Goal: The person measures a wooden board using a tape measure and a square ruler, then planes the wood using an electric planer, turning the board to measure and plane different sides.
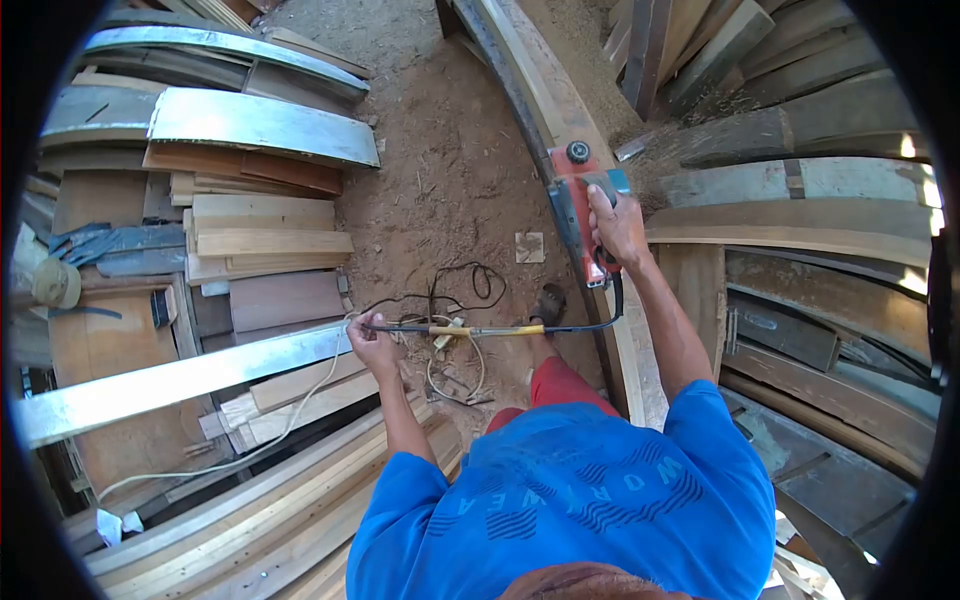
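My right hand (618,225) is wrapped round the handle of a red and grey electric planer (575,205). The planer rests on a long pale wooden board (570,110) that runs from the top of the view down past my right side. From the planer's rear a black cord (590,326) curves to the left, with a yellow-wrapped stretch in its middle. My left hand (374,345) pinches the cord's far end, fingers closed, out to my left.
Stacked planks (270,225) and a long whitish board (190,385) lie on the left. More timber (830,220) is piled on the right. Loose cables (485,285) and a small square wood piece (529,247) lie on the dirt floor (430,150), near my foot (549,303).
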Available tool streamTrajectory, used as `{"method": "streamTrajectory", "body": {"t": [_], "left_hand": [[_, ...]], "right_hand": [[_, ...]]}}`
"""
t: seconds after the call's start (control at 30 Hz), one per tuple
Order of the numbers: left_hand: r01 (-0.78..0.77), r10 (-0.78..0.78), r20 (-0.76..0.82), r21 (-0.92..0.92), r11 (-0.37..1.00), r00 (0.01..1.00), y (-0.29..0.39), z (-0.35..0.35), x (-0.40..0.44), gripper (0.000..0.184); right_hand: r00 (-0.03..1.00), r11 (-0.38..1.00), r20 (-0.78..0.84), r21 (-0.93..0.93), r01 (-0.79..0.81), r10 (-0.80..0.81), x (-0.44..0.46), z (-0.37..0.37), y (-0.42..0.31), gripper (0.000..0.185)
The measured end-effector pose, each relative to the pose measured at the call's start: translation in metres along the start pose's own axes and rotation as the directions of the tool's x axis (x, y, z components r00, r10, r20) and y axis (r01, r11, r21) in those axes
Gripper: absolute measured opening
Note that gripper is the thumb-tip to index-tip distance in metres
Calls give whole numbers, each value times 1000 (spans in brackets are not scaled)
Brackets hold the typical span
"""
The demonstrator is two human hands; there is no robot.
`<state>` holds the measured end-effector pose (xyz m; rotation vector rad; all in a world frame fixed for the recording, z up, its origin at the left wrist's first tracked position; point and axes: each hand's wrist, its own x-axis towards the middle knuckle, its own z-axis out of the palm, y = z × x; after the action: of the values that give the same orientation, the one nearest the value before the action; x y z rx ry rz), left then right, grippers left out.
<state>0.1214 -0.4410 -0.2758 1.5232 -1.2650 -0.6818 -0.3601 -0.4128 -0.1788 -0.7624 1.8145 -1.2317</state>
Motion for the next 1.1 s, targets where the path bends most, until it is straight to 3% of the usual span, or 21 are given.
{"method": "streamTrajectory", "body": {"t": [0.13,0.23,0.6,0.7,0.83,0.87,0.97,1.1], "left_hand": [[103,-106,27,74,992,994,1,35,43,29],[144,-144,10,7,990,990,-11,59,71,30],[181,-185,23,124,976,982,-23,112,132,32],[180,-195,41,237,955,980,-23,120,145,32],[251,-281,98,246,936,955,-22,142,163,33],[236,-262,106,205,950,959,-50,147,169,34],[239,-286,153,267,934,946,-86,173,183,35],[278,-369,199,374,885,908,-80,223,207,31]], "right_hand": [[999,1000,35,-2,-15,16,35,11,-15,59],[1000,1000,-13,27,11,-10,62,21,-34,50],[1000,1000,12,9,22,-22,161,44,-66,50],[999,1000,30,-12,14,-14,182,49,-73,50],[999,1000,38,15,9,-10,212,56,-82,50],[999,998,27,-57,25,-23,223,58,-81,65],[999,998,30,-44,37,-35,249,64,-92,66],[999,998,50,-62,24,-21,294,74,-108,66]]}}
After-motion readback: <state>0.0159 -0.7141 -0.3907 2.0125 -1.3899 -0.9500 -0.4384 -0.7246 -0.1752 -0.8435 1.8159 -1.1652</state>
